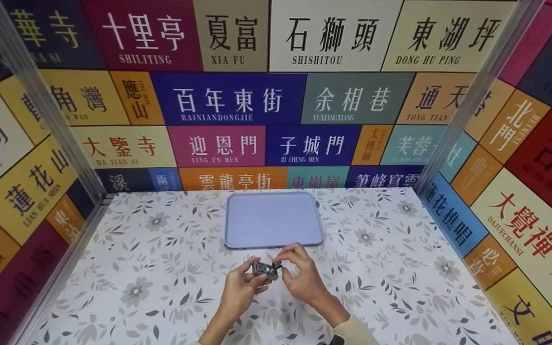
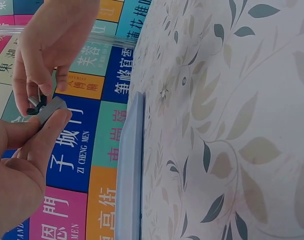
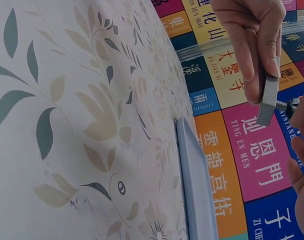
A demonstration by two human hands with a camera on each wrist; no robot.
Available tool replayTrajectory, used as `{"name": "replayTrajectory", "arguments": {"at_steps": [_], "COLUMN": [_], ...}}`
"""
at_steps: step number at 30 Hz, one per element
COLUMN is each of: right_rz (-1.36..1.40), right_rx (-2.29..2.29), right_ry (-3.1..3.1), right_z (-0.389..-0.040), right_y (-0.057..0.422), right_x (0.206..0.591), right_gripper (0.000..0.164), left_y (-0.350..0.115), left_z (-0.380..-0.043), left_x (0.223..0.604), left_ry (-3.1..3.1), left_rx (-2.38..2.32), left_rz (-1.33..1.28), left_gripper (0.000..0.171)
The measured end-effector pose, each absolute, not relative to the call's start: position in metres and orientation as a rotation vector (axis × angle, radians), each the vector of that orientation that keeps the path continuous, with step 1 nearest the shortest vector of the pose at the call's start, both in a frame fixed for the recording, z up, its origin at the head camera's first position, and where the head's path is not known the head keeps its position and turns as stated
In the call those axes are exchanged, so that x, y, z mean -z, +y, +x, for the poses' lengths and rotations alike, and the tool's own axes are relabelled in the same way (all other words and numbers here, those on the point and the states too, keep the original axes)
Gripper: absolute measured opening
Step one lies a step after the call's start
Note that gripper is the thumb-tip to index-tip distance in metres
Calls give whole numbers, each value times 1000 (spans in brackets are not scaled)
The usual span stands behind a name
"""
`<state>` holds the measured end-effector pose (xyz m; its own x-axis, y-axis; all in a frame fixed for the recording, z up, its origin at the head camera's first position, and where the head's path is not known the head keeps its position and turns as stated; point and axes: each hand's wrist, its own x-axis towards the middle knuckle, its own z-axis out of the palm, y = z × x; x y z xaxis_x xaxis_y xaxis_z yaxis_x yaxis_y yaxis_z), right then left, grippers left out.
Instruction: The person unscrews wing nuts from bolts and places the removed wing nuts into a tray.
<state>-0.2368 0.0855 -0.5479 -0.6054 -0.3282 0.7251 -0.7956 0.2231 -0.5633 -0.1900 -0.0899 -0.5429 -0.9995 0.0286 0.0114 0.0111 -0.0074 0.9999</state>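
A small grey metal block [image 1: 260, 271] with openings in its face is held off the table, in front of the body. My left hand [image 1: 238, 291] grips it between thumb and fingers. From the block's right end sticks out a threaded screw [image 3: 280, 106] with a black winged head [image 1: 277, 265]. My right hand [image 1: 307, 282] pinches this head with thumb and index finger, while its other fingers are partly hidden. In the left wrist view the block [image 2: 52, 110] is tilted, and the black head [image 2: 40, 105] lies between both hands.
A pale blue tray [image 1: 273, 220] lies flat on the table just beyond the hands. The white tabletop [image 1: 185, 268] carries a printed leaf and flower pattern. Panels with coloured lettering [image 1: 228, 100] stand behind and at both sides, with clear strips at the corners.
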Motion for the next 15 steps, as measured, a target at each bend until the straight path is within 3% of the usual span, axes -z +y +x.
{"name": "replayTrajectory", "arguments": {"at_steps": [9,15], "right_rz": [1062,1038], "right_rx": [-1356,-1317], "right_ry": [-2021,-1996], "right_z": [-245,-245], "right_y": [89,87], "right_x": [556,555], "right_gripper": [31,33], "left_y": [-88,-86], "left_z": [-189,-189], "left_x": [544,543], "left_ry": [2206,2200], "left_rx": [-2227,-2215], "left_rz": [53,29], "left_gripper": [50,47]}}
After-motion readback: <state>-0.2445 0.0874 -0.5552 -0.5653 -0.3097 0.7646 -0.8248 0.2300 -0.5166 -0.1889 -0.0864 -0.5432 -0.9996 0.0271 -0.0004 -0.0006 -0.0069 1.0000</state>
